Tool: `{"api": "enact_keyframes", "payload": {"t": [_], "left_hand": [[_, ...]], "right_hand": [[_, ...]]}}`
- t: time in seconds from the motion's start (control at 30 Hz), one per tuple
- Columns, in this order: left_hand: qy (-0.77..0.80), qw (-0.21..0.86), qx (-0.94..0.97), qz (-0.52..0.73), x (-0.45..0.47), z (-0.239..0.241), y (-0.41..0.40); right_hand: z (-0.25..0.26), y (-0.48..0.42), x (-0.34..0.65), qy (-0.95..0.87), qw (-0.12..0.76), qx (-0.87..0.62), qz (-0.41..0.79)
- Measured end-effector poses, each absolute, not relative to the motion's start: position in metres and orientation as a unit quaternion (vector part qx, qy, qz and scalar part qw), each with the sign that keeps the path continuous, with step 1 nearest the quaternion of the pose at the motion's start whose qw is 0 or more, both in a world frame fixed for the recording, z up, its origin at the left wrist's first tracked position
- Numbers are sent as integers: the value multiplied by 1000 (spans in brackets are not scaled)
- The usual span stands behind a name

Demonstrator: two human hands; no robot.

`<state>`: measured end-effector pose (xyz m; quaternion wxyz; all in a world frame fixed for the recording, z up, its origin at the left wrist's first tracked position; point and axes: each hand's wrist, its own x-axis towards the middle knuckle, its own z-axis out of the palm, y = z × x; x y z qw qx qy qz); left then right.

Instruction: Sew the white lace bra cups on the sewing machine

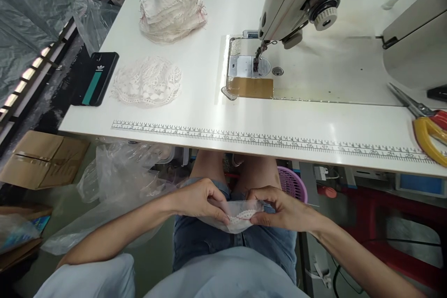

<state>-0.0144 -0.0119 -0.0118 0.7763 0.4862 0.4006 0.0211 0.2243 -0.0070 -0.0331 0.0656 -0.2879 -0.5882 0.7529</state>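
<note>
A small piece of sheer white fabric with lace trim is stretched between my two hands, over my lap and below the table edge. My left hand pinches its left end between thumb and fingers. At the right end, my right hand grips it the same way. A thin reddish thread shows along the lace. On the table lies a flat white lace piece, and behind it stands a stack of white fabric pieces. Neither is near my hands.
A sewing machine stands at the right, its presser foot over the needle plate. Yellow-and-red scissors lie at the table's right edge. A dark phone rests at the left. A ruler strip runs along the front edge.
</note>
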Motion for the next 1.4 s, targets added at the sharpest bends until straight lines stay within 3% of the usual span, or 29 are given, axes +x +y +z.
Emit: {"api": "enact_keyframes", "payload": {"t": [0.23, 1.4], "left_hand": [[393, 782, 478, 71, -15, -16, -13], [461, 803, 374, 52, -19, -26, -15]], "right_hand": [[-31, -9, 229, -578, 74, -310, 752], [-48, -15, 232, -536, 101, -316, 776]]}}
